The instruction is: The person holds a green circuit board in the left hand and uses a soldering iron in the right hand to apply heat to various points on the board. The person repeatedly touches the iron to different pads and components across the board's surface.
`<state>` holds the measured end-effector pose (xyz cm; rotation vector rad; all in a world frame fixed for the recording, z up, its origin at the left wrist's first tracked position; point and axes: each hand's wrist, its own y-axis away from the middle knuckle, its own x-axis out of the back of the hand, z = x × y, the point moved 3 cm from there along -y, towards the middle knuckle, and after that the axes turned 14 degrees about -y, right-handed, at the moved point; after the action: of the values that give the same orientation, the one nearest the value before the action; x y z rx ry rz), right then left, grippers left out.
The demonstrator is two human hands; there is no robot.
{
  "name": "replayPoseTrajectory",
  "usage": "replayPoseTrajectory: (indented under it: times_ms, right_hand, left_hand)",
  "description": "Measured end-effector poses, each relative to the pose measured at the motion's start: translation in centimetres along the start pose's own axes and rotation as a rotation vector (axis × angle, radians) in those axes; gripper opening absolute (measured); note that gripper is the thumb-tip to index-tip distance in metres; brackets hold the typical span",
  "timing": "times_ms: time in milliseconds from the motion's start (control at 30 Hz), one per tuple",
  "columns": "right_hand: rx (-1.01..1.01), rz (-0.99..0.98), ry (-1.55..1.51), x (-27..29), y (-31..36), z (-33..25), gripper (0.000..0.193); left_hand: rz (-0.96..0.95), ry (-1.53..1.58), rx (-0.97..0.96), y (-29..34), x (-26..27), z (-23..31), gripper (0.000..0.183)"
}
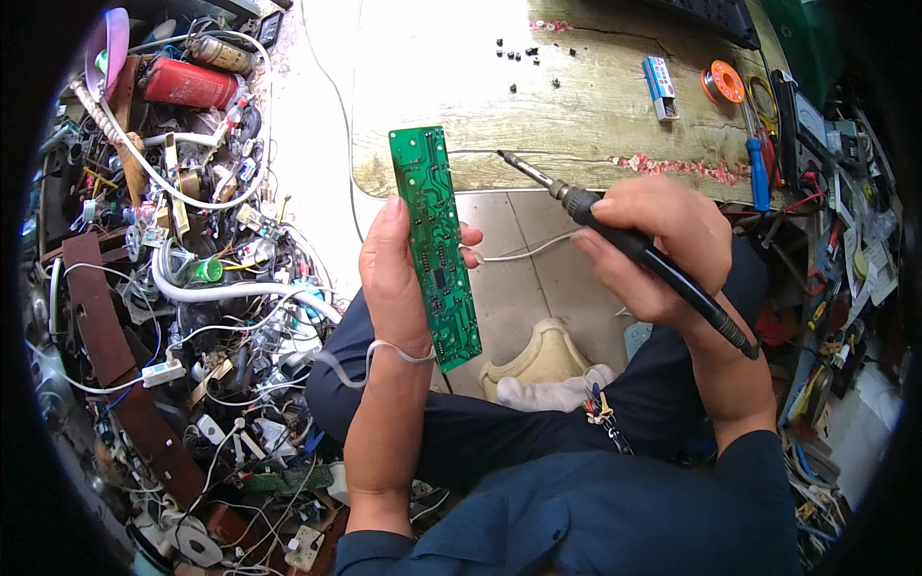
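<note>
My left hand [392, 278] grips a long green circuit board [437, 250] by its sides, thumb on the near face and fingertips showing past the right edge. The board stands nearly upright, with solder points and a dark chip on the side I see. In my right hand [667, 245] is a black-handled soldering iron [629, 240], held like a pen. Its dark tip points up and left, to the right of the board's upper part and apart from it. A pale cord loops around my left wrist.
On the wooden table [576, 106] lie several small black parts [519, 55], a blue-white box [660, 88], an orange solder spool [722, 83] and a blue screwdriver [758, 173]. Tangled cables and scrap with a red cylinder [190, 84] crowd the left. More tools fill the right.
</note>
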<state>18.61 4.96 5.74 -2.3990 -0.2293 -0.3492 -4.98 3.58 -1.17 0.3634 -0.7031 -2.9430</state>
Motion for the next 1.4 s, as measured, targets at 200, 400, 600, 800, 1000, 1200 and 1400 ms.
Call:
replayPoseTrajectory:
  times_ms: [200, 400, 600, 800, 1000, 1200, 1400]
  right_hand:
    - [0.007, -0.050, -0.029, -0.1, 0.1, -0.2, 0.040]
    - [0.007, -0.060, -0.041, -0.5, 0.0, -0.3, 0.038]
    - [0.038, -0.067, -0.066, -0.9, -0.6, -0.3, 0.033]
    - [0.039, -0.075, -0.070, -1.0, -0.6, -0.2, 0.033]
    - [0.036, -0.084, -0.070, -1.1, -0.7, -0.2, 0.033]
    - [0.027, -0.096, -0.082, -1.1, -0.9, -0.3, 0.033]
    - [0.025, -0.100, -0.090, -1.1, -0.9, -0.3, 0.033]
  left_hand:
    - [-0.131, 0.208, 0.068, -0.3, 0.2, -0.3, 0.051]
    - [-0.185, 0.255, 0.084, -0.1, 0.0, -0.4, 0.052]
    - [-0.263, 0.309, 0.113, 0.0, -0.1, -0.9, 0.053]
    - [-0.249, 0.342, 0.133, 0.1, -0.4, -0.9, 0.051]
    - [-0.240, 0.291, 0.103, 0.1, -0.4, -0.8, 0.050]
    - [-0.251, 0.279, 0.086, 0.1, -0.3, -0.9, 0.050]
    - [-0.237, 0.265, 0.062, 0.1, -0.3, -0.9, 0.050]
